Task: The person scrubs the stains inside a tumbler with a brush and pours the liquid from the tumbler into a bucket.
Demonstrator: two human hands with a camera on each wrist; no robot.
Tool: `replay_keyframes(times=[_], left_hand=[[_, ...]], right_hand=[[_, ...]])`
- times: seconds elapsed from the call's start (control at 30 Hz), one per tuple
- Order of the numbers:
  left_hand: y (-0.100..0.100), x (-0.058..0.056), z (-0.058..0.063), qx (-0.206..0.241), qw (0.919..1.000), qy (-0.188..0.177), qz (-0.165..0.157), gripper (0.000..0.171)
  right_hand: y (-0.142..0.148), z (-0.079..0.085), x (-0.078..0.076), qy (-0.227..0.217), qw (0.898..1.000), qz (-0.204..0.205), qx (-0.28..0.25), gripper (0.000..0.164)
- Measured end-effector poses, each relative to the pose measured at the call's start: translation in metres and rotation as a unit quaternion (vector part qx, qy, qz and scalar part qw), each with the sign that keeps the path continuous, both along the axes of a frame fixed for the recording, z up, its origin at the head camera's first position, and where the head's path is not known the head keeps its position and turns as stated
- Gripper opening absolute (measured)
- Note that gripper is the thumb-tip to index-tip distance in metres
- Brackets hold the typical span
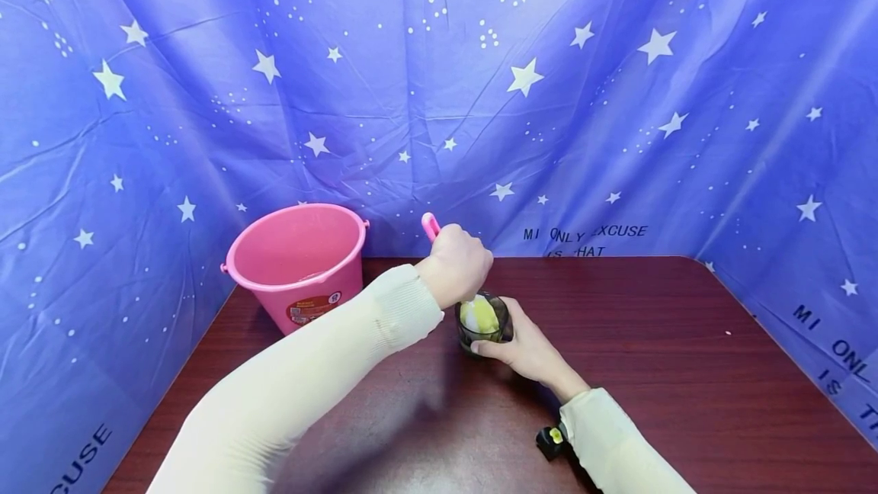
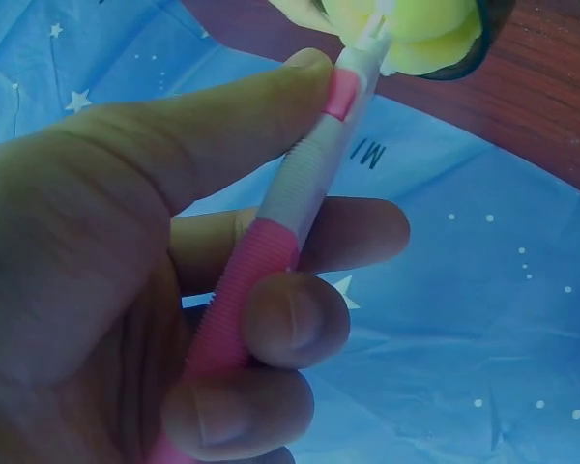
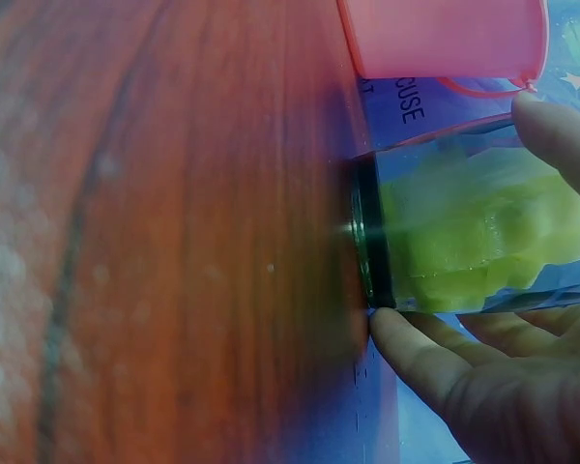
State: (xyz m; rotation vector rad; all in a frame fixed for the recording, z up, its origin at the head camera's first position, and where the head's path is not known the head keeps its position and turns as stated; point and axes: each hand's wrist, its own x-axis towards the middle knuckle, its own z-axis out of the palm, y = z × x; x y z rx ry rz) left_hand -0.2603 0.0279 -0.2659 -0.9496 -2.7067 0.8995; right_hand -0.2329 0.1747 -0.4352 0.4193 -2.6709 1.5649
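Note:
My left hand grips the handle of a cup brush, ribbed pink and white, whose pink end sticks up above the fist. At its other end the yellow and white sponge head sits inside a dark, see-through glass. In the left wrist view the thumb presses along the handle near the pink slider, with fingers curled round from the other side. My right hand holds the glass from the right, thumb at the near side. The right wrist view shows its base down at the tabletop and the sponge filling it.
A pink bucket with a red label stands at the back left, close behind the left arm. Near the right cuff lies a small black strap piece with a yellow flower. Blue star-printed cloth surrounds the dark red wooden table.

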Motion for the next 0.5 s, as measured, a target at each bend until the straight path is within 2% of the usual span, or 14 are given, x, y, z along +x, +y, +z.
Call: replay_keyframes(times=[0.5], left_hand=[[-0.018, 0.002, 0.003, 0.046, 0.9988, -0.001, 0.014, 0.033]], right_hand=[[-0.001, 0.002, 0.0, -0.006, 1.0, 0.003, -0.007, 0.078]])
